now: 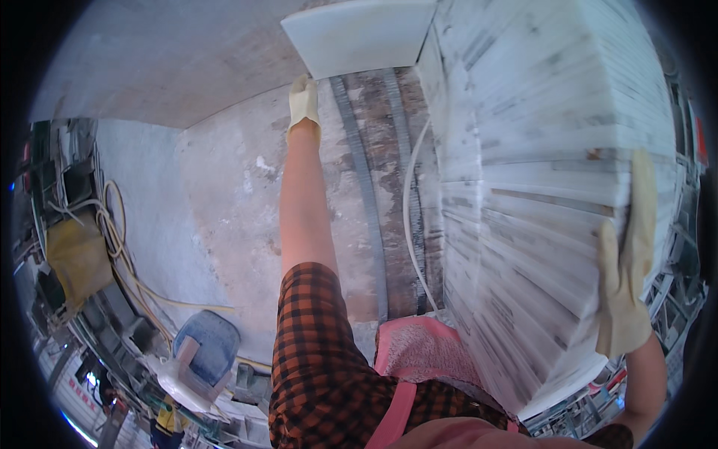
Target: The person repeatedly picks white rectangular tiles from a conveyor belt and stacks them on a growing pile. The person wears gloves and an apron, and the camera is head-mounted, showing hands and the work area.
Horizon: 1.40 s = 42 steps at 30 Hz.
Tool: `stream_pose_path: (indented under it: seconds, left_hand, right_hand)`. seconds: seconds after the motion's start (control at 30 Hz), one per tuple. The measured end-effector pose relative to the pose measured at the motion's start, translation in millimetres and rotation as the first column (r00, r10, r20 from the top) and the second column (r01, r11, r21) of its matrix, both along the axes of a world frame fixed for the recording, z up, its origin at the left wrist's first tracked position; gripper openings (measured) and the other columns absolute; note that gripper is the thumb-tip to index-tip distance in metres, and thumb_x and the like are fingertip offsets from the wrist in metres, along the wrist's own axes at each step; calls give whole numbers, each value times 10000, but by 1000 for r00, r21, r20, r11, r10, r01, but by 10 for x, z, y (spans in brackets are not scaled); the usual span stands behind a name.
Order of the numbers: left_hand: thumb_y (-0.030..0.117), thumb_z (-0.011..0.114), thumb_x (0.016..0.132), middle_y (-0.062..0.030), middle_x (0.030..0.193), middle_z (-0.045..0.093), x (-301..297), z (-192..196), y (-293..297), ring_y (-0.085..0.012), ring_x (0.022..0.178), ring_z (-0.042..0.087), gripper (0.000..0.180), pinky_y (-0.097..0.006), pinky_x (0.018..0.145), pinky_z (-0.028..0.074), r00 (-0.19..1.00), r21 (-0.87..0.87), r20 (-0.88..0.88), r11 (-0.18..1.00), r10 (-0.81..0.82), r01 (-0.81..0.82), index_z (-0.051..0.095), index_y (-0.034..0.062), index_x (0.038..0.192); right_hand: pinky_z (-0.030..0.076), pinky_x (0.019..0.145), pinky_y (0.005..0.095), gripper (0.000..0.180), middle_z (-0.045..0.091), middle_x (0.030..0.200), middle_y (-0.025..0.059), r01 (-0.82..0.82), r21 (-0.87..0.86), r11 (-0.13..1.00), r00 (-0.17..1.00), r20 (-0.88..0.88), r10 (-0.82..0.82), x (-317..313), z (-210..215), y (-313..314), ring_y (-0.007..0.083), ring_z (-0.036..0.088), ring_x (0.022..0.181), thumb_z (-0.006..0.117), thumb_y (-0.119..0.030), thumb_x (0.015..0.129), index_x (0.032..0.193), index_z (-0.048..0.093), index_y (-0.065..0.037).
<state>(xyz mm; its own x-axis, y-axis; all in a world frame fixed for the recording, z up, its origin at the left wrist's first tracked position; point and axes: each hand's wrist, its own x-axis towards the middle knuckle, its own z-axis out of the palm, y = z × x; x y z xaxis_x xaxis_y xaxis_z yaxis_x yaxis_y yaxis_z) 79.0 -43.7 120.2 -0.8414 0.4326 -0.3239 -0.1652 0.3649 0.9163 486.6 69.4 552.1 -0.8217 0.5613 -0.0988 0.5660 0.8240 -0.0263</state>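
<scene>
"At the top of the head view, what's there?"

"A white slab (363,41); the gloved left hand (304,103) is at its lower left corner. Whether it grips, I can't tell."

"And the right hand (627,299)?"

"Gloved, at the outer edge of the stacked slabs (531,217), thumb and fingers apart."

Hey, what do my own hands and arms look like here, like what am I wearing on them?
Your left hand and right hand both wear pale cream, close-fitting gloves that end around the wrists. The left arm has an orange-brown and black checked fabric sleeve; the right sleeve is mostly out of view.
</scene>
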Motion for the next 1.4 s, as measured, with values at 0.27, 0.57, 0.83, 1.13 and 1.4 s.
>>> stream_pose_path:
  seconds: [0.27,0.57,0.83,1.13,1.4]
  left_hand:
    - [24,487,861,-160,1284,601,-462,-498,296,-289,1172,563,471,-359,995,416,984,-45,-69,985,-167,164,501,-25,1330]
    - [-4,505,741,-190,1294,569,-483,-734,690,-291,1186,550,619,-329,1010,389,999,-26,-15,999,29,-29,458,-28,1358]
    - [19,511,720,-160,1254,576,-402,-848,719,-284,1117,554,624,-302,985,384,995,189,73,979,62,-75,463,-57,1337]
    - [232,665,728,-240,1258,594,-720,-1153,728,-355,1195,568,620,-392,996,440,830,-811,-272,581,-487,75,537,-56,1262]
    - [583,373,999,-213,1490,419,1778,-166,-354,-287,1425,333,723,-376,1160,280,745,156,456,867,-488,472,415,25,1457]
  right_hand:
    - [186,1182,492,683,218,1564,276,-6,-79,997,992,129,16,29,3,91,402,203,1464,337,-341,1014,1520,156,79]
    - [232,1159,512,799,166,1565,289,189,-143,971,934,331,-134,83,137,136,420,245,1439,363,-461,992,1523,105,77]
    - [229,1165,502,772,202,1558,279,203,-168,965,946,288,-149,81,78,285,408,274,1429,400,-435,983,1524,149,56]
    - [225,1172,490,745,243,1549,268,154,-118,981,977,170,-133,94,22,158,396,307,1418,442,-405,973,1525,199,32]
    - [208,1186,415,624,313,1545,213,22,33,999,998,58,-24,95,-21,40,329,288,1446,461,-304,1000,1510,291,13]
